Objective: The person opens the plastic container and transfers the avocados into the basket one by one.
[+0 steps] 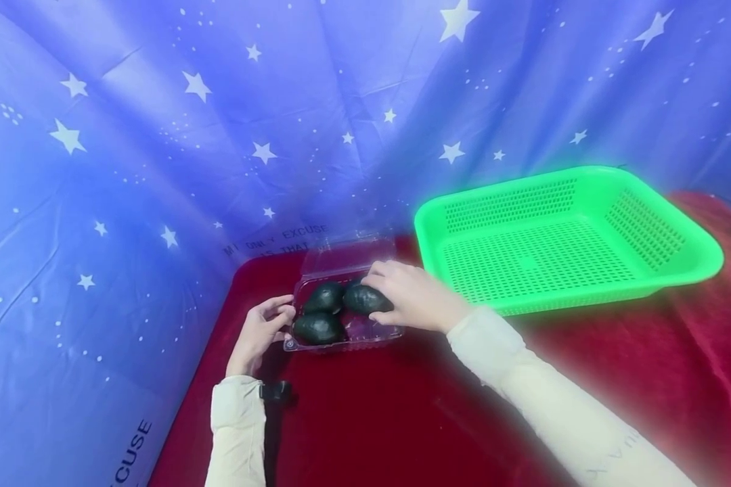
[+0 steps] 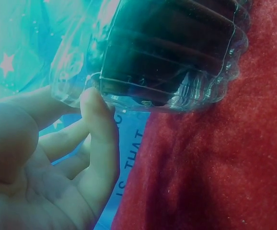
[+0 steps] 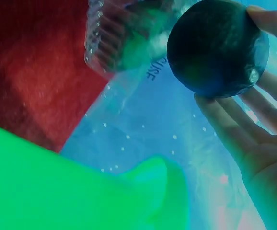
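Right grip [image 1: 417, 297]: fingers curled round a glossy, blackish-green, egg-shaped avocado [image 1: 364, 299]; best held lightly and evenly, to spare the skin.
Left grip [image 1: 258, 331]: pinches the left edge of a clear, ribbed plastic container [image 1: 365, 329]; a steady hold should stop it sliding on the red-covered counter [image 1: 353, 419].
Avocado's place: at the container's right half; whether it touches the base, I cannot tell.
Neighbours: two similar dark avocados [image 1: 319, 329] lie in the left half; avoid knocking them.
Avocado's look: plump, seemingly unbroken skin, nearly round in the right wrist view, with a small bright shine.
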The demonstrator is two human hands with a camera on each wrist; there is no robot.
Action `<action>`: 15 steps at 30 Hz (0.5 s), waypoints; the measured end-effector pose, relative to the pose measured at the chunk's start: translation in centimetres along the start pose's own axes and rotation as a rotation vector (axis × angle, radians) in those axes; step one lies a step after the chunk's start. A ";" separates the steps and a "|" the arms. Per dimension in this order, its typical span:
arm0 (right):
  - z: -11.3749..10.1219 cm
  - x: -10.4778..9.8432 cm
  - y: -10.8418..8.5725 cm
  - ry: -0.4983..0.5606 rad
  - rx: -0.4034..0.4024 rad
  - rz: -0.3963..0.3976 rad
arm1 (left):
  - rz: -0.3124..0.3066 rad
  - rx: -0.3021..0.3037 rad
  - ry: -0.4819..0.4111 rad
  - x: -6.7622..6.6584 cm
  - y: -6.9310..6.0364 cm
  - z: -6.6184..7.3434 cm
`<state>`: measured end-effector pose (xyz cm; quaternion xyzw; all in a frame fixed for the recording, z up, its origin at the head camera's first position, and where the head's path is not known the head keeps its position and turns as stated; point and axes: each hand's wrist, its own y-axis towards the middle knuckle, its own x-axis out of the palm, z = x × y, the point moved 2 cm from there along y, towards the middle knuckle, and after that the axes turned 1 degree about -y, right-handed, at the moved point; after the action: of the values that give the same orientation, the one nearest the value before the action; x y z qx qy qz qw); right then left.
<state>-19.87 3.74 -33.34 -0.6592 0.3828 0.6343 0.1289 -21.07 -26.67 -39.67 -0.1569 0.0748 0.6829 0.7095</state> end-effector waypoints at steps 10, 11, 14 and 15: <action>1.6 -1.5 -0.9 -0.027 -0.007 0.058 | 0.001 -0.003 -0.014 0.1 0.2 -0.3; 1.7 -1.6 -1.0 -0.024 -0.008 0.065 | 0.002 -0.003 -0.015 0.1 0.2 -0.3; 2.1 -1.8 -1.2 -0.007 -0.011 0.080 | 0.003 -0.002 -0.004 0.0 0.2 -0.4; 2.2 -1.9 -1.3 -0.002 -0.011 0.084 | 0.006 -0.004 -0.005 0.0 0.2 -0.4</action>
<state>-20.46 6.71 -32.32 -0.6425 0.4068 0.6418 0.0989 -21.25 -26.81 -40.04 -0.1564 0.0721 0.6857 0.7072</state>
